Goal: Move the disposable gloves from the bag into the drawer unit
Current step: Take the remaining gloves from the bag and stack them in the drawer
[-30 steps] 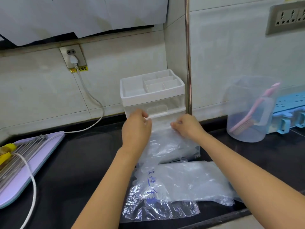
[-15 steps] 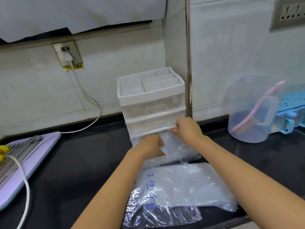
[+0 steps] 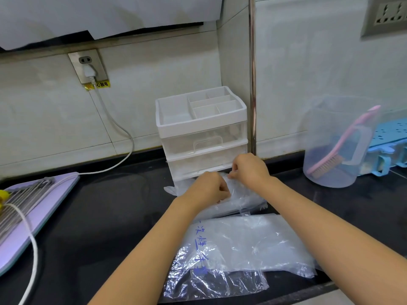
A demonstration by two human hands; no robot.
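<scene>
A white drawer unit (image 3: 201, 119) with clear drawers stands on the black counter against the wall corner. Its lowest drawer is pulled out toward me, and a thin stack of clear disposable gloves (image 3: 244, 195) lies in and over it. My left hand (image 3: 208, 188) pinches the gloves at their left side. My right hand (image 3: 247, 170) pinches their far edge just in front of the unit. The clear bag (image 3: 231, 249) with blue writing lies flat near the counter's front edge, under my forearms.
A purple board (image 3: 33, 208) with metal rods and a white cable (image 3: 114, 126) lies at the left. A clear jug (image 3: 337, 142) holding a pink brush stands at the right beside a blue rack (image 3: 389, 137). A metal pipe (image 3: 252, 73) runs up the corner.
Both hands dropped from the middle drawer's front to the gloves at the lowest drawer. The left hand moved right and down onto the stack; the right hand stayed near the unit's lower front.
</scene>
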